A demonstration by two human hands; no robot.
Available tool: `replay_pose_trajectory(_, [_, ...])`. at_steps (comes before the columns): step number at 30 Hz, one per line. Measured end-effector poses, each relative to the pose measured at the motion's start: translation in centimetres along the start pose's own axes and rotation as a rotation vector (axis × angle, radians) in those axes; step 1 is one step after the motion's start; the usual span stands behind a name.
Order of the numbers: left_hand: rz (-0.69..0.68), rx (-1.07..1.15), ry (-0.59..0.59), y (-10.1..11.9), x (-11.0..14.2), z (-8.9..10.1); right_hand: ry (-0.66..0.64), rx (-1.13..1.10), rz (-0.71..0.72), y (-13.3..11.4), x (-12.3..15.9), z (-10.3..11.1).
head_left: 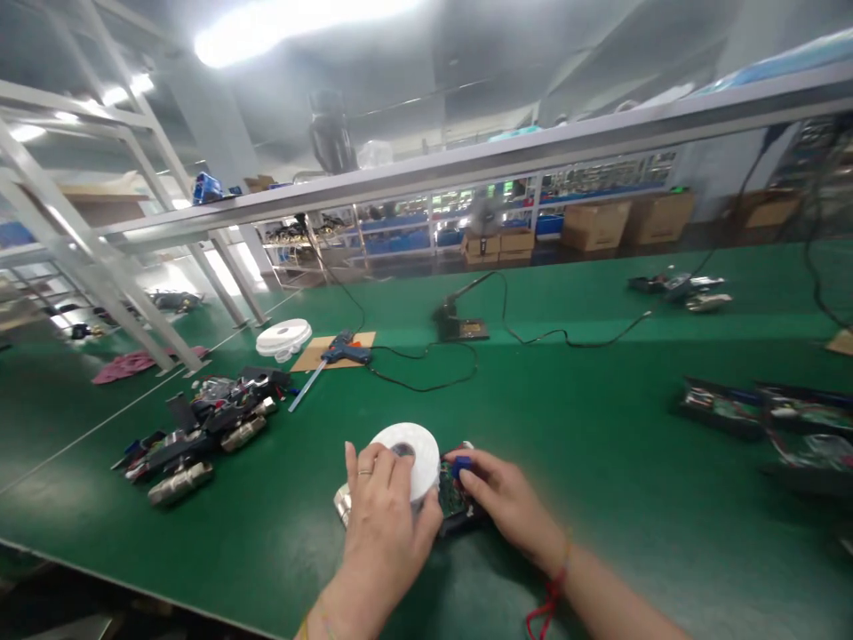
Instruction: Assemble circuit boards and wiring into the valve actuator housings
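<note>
My left hand (387,511) has its fingers over a white roll (421,444), which looks like tape, with the thumb at its lower edge. Between the thumb and fingers of my right hand (510,498) is a small blue part (459,465), at the edge of a green circuit board (451,498) in a dark housing. The roll covers the board's left side. A silvery metal fitting (342,504) sticks out to the left of my left hand; whether it joins the housing is hidden.
Several dark assemblies with metal fittings (206,431) lie at left. A glue gun (346,351) rests on cardboard near white discs (283,337). Behind are a black stand (459,322) and its cable. Open housings with wires (726,404) lie at right. A shelf beam (466,164) spans above.
</note>
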State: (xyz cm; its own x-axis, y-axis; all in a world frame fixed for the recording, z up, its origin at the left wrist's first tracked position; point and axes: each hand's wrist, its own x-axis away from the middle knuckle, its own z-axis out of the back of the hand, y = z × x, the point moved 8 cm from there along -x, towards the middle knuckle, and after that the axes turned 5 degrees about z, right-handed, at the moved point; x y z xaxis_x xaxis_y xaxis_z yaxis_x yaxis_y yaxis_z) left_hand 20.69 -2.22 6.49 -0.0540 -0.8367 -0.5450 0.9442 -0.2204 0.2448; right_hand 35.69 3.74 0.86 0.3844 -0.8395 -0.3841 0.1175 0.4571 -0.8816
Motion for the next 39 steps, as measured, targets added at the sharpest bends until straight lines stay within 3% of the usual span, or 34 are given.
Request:
replay_pose_trajectory(4, [0.004,-0.034,-0.008,-0.3,-0.5,-1.2,0.046,0.017,0.038,-0.2,0.5,-0.1])
replay_pose_trajectory(16, [-0.030,-0.026,-0.081,-0.5,-0.9,-1.5,0.087,0.128,0.177,-2.6,0.5,0.3])
replay_pose_trajectory(33, [-0.069,-0.032,-0.102,-0.8,-0.7,-2.3,0.117,0.210,0.225,-3.5,0.3,0.5])
replay_pose_trajectory(39, [-0.064,-0.031,-0.032,0.1,-0.1,-2.4,0.170,0.185,0.179,-2.6,0.5,0.3])
